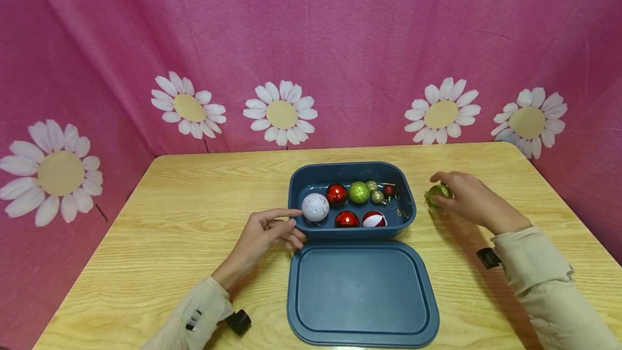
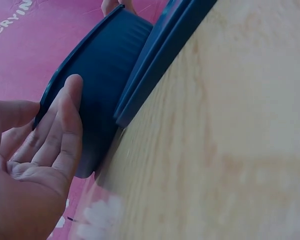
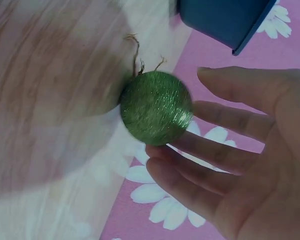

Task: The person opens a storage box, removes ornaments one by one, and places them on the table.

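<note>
A blue-grey plastic box [image 1: 352,234] holds several Christmas baubles: a white speckled bauble [image 1: 315,207], red baubles [image 1: 337,195], a green glitter bauble [image 1: 359,192], a red-and-white bauble [image 1: 374,219] and smaller ones. My left hand [image 1: 267,234] is at its near left corner, fingers fairly straight along the outer wall and a fingertip at the rim. To the right of the box, a shiny green bauble [image 3: 156,107] with a gold string sits at the tabletop. My right hand [image 1: 468,199] reaches around it with loosely bent fingers; the thumb tip stands off the bauble in the right wrist view.
The flat blue-grey lid [image 1: 362,293] lies on the wooden table [image 1: 194,193] just in front of the box. Behind the table hangs a pink cloth [image 1: 311,31] with white daisies.
</note>
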The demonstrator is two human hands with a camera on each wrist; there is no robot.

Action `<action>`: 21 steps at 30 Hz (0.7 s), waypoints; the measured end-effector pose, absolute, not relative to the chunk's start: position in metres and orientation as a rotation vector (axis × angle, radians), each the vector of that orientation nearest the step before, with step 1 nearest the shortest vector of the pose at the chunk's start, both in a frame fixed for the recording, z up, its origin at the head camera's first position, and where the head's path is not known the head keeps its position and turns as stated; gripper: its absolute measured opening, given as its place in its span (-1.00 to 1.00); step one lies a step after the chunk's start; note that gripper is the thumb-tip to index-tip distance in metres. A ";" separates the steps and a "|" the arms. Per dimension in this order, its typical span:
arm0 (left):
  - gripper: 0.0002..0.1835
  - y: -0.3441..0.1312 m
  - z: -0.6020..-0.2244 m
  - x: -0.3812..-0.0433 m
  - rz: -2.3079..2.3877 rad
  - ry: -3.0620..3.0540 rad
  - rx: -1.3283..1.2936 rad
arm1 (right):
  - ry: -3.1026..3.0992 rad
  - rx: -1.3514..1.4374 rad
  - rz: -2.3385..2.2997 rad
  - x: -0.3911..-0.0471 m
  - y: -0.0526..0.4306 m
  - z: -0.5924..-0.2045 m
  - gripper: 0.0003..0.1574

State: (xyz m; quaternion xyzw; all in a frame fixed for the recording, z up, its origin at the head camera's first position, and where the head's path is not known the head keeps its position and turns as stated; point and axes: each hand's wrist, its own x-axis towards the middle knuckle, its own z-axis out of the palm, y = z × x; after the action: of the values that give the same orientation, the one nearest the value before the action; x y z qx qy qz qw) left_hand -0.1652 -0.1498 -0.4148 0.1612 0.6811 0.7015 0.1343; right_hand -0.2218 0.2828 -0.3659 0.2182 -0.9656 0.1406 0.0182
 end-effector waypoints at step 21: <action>-0.60 -0.150 -0.417 -0.166 2.073 1.896 0.420 | -2.706 0.863 0.648 -0.193 0.223 -0.332 -0.59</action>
State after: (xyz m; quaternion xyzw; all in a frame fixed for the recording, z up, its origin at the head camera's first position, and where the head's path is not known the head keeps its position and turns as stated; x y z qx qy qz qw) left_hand -0.1662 -0.1499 -0.4171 0.1461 0.6598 0.7216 0.1500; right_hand -0.1926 0.2233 -0.3315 0.2943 -0.9228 0.2211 0.1141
